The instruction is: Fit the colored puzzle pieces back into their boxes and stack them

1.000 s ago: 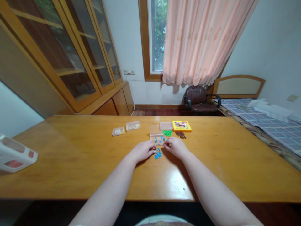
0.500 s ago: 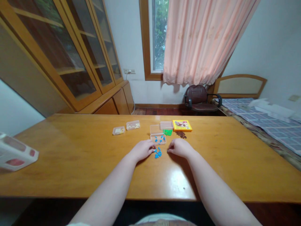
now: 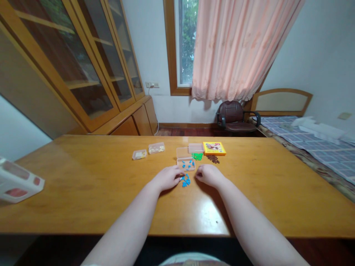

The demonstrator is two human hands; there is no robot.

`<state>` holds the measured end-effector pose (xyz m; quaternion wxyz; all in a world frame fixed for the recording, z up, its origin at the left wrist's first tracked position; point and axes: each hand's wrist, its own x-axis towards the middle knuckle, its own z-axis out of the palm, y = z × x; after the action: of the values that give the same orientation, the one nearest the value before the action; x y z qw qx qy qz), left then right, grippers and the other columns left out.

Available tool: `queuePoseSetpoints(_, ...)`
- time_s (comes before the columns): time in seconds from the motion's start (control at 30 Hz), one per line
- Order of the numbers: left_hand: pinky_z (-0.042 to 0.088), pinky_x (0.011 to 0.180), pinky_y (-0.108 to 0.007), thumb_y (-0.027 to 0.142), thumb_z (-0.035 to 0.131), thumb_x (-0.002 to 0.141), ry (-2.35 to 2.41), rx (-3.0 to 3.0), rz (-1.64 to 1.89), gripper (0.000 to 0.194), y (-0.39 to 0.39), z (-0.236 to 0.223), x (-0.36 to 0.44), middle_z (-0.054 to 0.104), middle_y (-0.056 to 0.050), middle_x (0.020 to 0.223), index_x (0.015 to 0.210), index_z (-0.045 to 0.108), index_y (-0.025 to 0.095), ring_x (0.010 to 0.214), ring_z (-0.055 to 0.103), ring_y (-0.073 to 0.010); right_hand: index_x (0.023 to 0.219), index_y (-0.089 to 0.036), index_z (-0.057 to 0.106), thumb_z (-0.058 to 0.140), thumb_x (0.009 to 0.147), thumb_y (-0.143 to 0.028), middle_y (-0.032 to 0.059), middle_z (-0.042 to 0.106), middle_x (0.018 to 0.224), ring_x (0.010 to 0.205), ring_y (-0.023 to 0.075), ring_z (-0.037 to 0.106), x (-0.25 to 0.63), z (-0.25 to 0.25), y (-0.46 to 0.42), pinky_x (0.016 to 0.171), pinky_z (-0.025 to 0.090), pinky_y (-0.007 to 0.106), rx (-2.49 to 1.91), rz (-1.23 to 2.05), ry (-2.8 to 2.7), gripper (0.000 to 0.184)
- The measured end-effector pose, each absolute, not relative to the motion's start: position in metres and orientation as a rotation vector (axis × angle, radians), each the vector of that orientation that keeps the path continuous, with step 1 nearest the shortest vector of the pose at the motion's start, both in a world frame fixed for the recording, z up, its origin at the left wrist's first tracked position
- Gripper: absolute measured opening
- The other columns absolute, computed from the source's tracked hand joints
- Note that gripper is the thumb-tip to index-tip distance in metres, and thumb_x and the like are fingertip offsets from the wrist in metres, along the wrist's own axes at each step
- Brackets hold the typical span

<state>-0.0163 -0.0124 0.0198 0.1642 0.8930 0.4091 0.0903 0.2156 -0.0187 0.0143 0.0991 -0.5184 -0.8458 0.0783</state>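
A small loose pile of blue plastic pieces [image 3: 188,181] lies on the wooden table between my hands. My left hand [image 3: 170,176] rests at the pile's left side, its fingertips closed around a small blue piece [image 3: 182,178] at the edge. To the right of the pile, my right hand [image 3: 208,173] is closed, thumb and fingers pressed together just above the tabletop; anything between them is hidden. Just beyond the pile stands an open clear plastic box [image 3: 186,169] with several blue pieces spread inside, its lid folded back.
Green pieces [image 3: 197,156] and brown pieces [image 3: 213,159] lie behind the box, near a yellow box [image 3: 214,148] and another clear case [image 3: 195,147]. Two clear containers [image 3: 156,147] with pale pieces stand to the left. A white object [image 3: 19,181] sits at the far left.
My right hand has shifted slightly left, towards the blue pile. My left hand stays at the pile's edge with little movement.
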Motion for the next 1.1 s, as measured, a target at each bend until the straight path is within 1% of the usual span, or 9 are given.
queuePoseSetpoints(0.17, 0.045, 0.085, -0.026, 0.02, 0.049, 0.083, 1.153, 2.563, 0.232, 0.033, -0.013, 0.019, -0.016, 0.06, -0.002, 0.108, 0.11, 0.065, 0.03, 0.093, 0.057, -0.0166, 0.082, -0.021, 0.071, 0.055, 0.085, -0.03, 0.0036, 0.068, 0.081, 0.073, 0.0149, 0.06, 0.212, 0.008, -0.009, 0.068, 0.042, 0.024, -1.488, 0.193, -2.219, 0.019)
queuePoseSetpoints(0.3, 0.045, 0.085, -0.026, 0.022, 0.049, 0.084, 1.152, 2.558, 0.234, 0.031, -0.011, 0.018, -0.017, 0.06, -0.002, 0.108, 0.109, 0.065, 0.03, 0.092, 0.057, -0.0162, 0.092, -0.02, 0.07, 0.055, 0.087, -0.029, 0.0056, 0.068, 0.09, 0.081, 0.0161, 0.06, 0.206, 0.004, -0.006, 0.073, 0.043, 0.025, -1.445, 0.208, -2.103, 0.019)
queuePoseSetpoints(0.47, 0.044, 0.081, -0.024, 0.027, 0.052, 0.085, 1.147, 2.551, 0.258, 0.023, -0.009, 0.014, -0.017, 0.06, -0.002, 0.102, 0.103, 0.066, 0.027, 0.09, 0.057, -0.0157, 0.094, -0.024, 0.07, 0.056, 0.085, -0.026, 0.0032, 0.068, 0.093, 0.084, 0.0155, 0.061, 0.207, 0.004, -0.015, 0.075, 0.044, 0.025, -1.249, 0.418, -2.344, 0.017)
queuePoseSetpoints(0.57, 0.043, 0.08, -0.024, 0.028, 0.054, 0.084, 1.166, 2.546, 0.281, 0.019, -0.009, 0.012, -0.016, 0.061, -0.002, 0.1, 0.099, 0.065, 0.026, 0.089, 0.057, -0.0157, 0.099, -0.025, 0.07, 0.056, 0.084, -0.023, 0.0032, 0.067, 0.099, 0.088, 0.0158, 0.061, 0.207, 0.003, -0.019, 0.077, 0.044, 0.025, -1.166, 0.477, -2.47, 0.021)
queuePoseSetpoints(0.7, 0.043, 0.076, -0.024, 0.029, 0.056, 0.082, 1.194, 2.528, 0.283, 0.016, -0.008, 0.01, -0.015, 0.061, -0.002, 0.096, 0.095, 0.064, 0.024, 0.086, 0.057, -0.0159, 0.099, -0.025, 0.07, 0.054, 0.084, -0.022, 0.0036, 0.067, 0.1, 0.091, 0.0161, 0.06, 0.203, 0.001, -0.019, 0.079, 0.043, 0.025, -1.155, 0.457, -2.491, 0.022)
queuePoseSetpoints(0.9, 0.043, 0.074, -0.024, 0.03, 0.057, 0.081, 1.215, 2.516, 0.276, 0.013, -0.008, 0.009, -0.014, 0.061, -0.003, 0.091, 0.089, 0.062, 0.021, 0.082, 0.057, -0.0157, 0.099, -0.022, 0.069, 0.051, 0.088, -0.026, 0.0052, 0.066, 0.096, 0.085, 0.0155, 0.06, 0.193, -0.001, -0.022, 0.075, 0.042, 0.024, -1.23, 0.377, -2.497, 0.021)
queuePoseSetpoints(1.1, 0.043, 0.074, -0.024, 0.027, 0.053, 0.083, 1.206, 2.531, 0.298, 0.013, -0.009, 0.011, -0.013, 0.061, -0.004, 0.091, 0.087, 0.062, 0.019, 0.081, 0.057, -0.0154, 0.091, -0.021, 0.069, 0.051, 0.087, -0.028, 0.0044, 0.066, 0.091, 0.08, 0.0149, 0.059, 0.191, 0.001, -0.024, 0.072, 0.041, 0.024, -1.291, 0.347, -2.503, 0.019)
